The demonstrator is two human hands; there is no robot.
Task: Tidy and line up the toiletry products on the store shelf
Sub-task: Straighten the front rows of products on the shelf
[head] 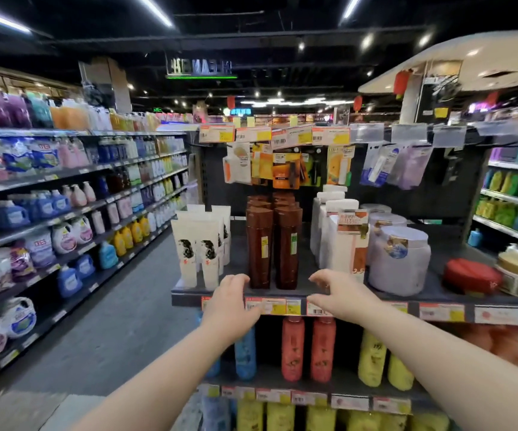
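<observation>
At the shelf edge, my left hand and right hand hover open and empty, flanking the brown bottles; white tubes stand left, white cartons and lilac jars right.

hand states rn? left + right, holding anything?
Left hand: open, empty, fingers curled near the base of the brown bottles.
Right hand: open, empty, fingers spread at the shelf edge.
</observation>
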